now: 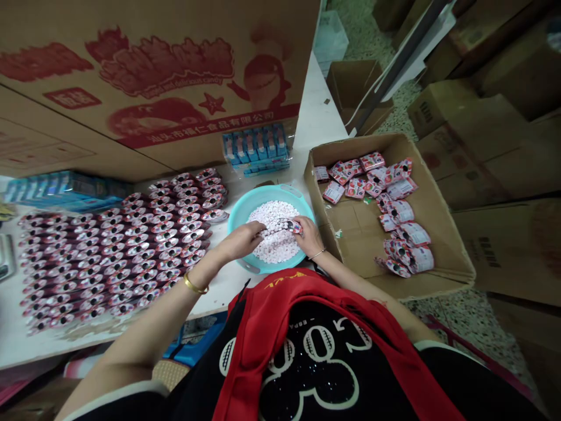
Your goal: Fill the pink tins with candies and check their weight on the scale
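The slim pack (284,224) sits just above the heaped white candies (274,248) in the teal basin (242,206), held level between both hands. My left hand (242,240) has its fingers curled closed on the near-left end, and my right hand (309,233) pinches the other end with thumb and fingertips. I judge the pack light and thin-walled, probably glossy plastic or film, so it could slip or buckle if squeezed at the middle; the ends, where the fingers already are, look like the sound place to hold it. The candies look small, hard and loose (the sort that roll away at a nudge). I cannot make out whether the pack is open, or how full it is, since the fingers cover both ends and the picture is soft there. To the left, rows of similar packs (123,251) lie close together on the white table (316,111), their far-left end bent by the lens. To the right stands an open cardboard box (357,234) with pink packets (397,202) strewn inside, print unreadable. Behind the basin are blue boxes (256,147) and a large printed carton (153,88), cut off at the top.
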`<state>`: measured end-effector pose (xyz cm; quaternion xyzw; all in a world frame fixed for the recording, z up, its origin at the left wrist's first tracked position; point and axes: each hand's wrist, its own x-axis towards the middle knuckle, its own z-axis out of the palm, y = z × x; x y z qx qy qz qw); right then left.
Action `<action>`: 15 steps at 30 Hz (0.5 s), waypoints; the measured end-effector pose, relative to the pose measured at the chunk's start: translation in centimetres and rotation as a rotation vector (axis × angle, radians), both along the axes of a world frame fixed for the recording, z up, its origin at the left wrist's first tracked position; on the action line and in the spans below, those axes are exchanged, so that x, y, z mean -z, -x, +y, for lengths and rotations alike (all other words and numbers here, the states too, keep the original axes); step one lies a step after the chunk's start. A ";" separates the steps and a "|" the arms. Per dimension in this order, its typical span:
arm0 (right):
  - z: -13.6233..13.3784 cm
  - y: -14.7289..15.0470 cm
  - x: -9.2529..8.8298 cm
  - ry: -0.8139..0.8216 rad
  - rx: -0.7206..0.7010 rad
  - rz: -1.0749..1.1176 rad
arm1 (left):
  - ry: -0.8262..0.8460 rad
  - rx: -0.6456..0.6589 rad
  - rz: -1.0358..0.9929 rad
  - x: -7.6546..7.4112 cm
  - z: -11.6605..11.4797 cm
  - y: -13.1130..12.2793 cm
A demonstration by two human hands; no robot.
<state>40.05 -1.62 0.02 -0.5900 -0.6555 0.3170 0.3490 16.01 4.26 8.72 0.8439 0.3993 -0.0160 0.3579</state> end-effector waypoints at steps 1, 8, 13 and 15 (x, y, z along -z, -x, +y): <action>0.0 0.3 0.2 -0.013 -0.020 -0.011 | -0.005 0.015 0.083 -0.9 0.1 -0.7; -0.5 1.7 1.2 0.005 -0.059 0.025 | -0.126 0.033 0.507 -5.4 -1.3 -5.3; -0.6 1.9 1.0 0.123 -0.013 0.249 | -0.158 -0.022 0.360 -5.8 -0.5 -3.4; -0.7 2.2 0.9 0.162 -0.026 0.327 | -0.128 -0.061 0.155 -4.3 -0.3 -2.3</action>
